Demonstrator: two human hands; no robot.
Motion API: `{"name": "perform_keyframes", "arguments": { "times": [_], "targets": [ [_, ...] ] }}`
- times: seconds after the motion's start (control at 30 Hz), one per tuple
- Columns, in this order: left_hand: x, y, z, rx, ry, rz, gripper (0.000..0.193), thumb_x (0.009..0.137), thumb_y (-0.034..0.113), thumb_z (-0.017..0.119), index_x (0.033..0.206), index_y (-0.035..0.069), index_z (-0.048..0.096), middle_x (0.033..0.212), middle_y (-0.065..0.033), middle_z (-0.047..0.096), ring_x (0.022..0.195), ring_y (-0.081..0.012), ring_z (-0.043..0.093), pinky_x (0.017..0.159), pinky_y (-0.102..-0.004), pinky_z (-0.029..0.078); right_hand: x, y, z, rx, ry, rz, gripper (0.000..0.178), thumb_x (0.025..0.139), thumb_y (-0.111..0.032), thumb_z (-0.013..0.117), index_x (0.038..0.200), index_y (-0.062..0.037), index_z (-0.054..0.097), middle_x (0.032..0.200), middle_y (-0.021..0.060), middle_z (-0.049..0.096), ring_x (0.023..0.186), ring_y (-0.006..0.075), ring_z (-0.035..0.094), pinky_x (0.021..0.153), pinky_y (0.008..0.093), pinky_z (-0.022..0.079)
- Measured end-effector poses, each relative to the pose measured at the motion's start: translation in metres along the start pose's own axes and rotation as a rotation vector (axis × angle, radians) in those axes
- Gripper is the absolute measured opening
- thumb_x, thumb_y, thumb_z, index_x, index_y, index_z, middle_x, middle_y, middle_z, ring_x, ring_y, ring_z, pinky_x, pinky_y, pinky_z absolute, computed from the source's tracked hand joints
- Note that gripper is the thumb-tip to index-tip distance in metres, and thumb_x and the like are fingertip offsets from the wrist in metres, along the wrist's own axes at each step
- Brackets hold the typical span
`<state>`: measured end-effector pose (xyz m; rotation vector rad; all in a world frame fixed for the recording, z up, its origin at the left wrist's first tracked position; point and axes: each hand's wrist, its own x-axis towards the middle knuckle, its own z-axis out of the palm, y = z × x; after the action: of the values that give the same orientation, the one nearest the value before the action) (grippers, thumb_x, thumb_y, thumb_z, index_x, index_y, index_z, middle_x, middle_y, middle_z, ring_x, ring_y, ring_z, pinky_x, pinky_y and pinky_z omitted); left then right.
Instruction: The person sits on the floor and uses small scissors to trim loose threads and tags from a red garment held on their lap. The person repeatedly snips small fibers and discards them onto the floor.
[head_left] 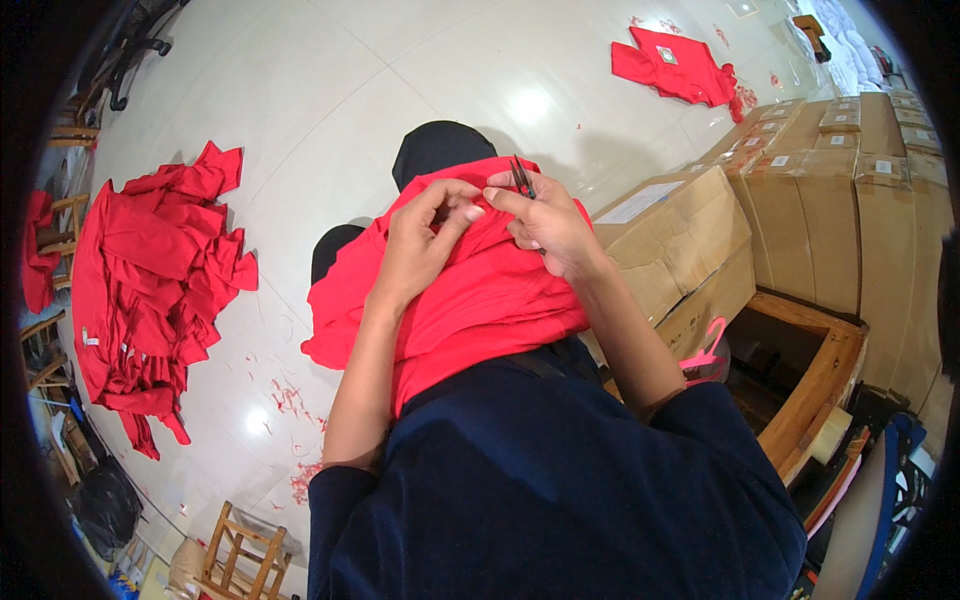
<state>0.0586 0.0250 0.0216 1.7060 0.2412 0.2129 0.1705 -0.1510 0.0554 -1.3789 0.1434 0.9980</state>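
A red garment (pixel 450 300) lies bunched across my lap. My left hand (pixel 422 235) is closed over its upper part, thumb and forefinger curled together at a fold of the cloth. Beside it, my right hand (pixel 548 222) grips small dark thread snips (pixel 521 177), their pointed blades sticking up past the fingers. The right thumb and forefinger also meet near the left fingertips, at the edge of the cloth. What lies between those fingertips is too small to make out.
A heap of red garments (pixel 165 290) is on the floor at left. Another red shirt (pixel 675 66) lies flat at far right. Cardboard boxes (pixel 800 210) stand at right, beside a wooden frame (pixel 815 390) and a pink hanger (pixel 706 350). Red thread scraps (pixel 290 400) litter the tiles.
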Motion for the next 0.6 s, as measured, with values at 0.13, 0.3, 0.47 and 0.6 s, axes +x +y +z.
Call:
{"name": "perform_keyframes", "arguments": {
  "times": [0.13,0.3,0.47,0.6],
  "targets": [
    [0.004,0.011,-0.004,0.053,-0.040,0.046,0.011,0.108,0.009,0.077,0.111,-0.001,0.078,0.092,-0.0039,0.078,0.087,-0.0088,0.068,0.083,-0.0281,0.057,-0.002,-0.003,0.007,-0.041,0.049,-0.013,0.032,0.105,-0.016,0.081,0.129,-0.0041,0.064,0.077,-0.0056,0.055,0.050,0.0020,0.038,0.045,0.0256,0.025],
    [0.010,0.011,-0.017,0.173,-0.095,-0.041,0.012,0.109,0.010,0.075,0.108,-0.002,0.073,0.081,-0.0016,0.069,0.077,-0.0074,0.058,0.072,-0.0278,0.051,0.002,0.003,0.003,-0.230,0.077,-0.107,0.041,0.105,-0.021,0.081,0.134,0.0015,0.063,0.085,0.0013,0.065,0.063,0.0111,0.058,0.056,0.0319,0.047],
    [0.013,0.016,-0.023,0.135,-0.086,-0.096,0.014,0.113,0.011,0.071,0.106,-0.001,0.067,0.078,0.0014,0.054,0.073,-0.0065,0.044,0.063,-0.0281,0.039,-0.002,0.015,0.008,-0.735,0.309,-0.793,0.040,0.108,-0.027,0.075,0.131,0.0035,0.064,0.098,0.0171,0.078,0.086,0.0333,0.077,0.078,0.0465,0.060],
    [0.012,0.011,-0.021,0.141,-0.058,-0.074,0.017,0.114,0.015,0.069,0.107,0.000,0.067,0.075,-0.0008,0.054,0.071,-0.0079,0.044,0.063,-0.0294,0.040,-0.035,-0.003,0.017,-1.066,0.159,-0.653,0.035,0.107,-0.029,0.073,0.125,-0.0009,0.065,0.105,0.0241,0.079,0.095,0.0420,0.079,0.082,0.0512,0.062]
  ]
}}
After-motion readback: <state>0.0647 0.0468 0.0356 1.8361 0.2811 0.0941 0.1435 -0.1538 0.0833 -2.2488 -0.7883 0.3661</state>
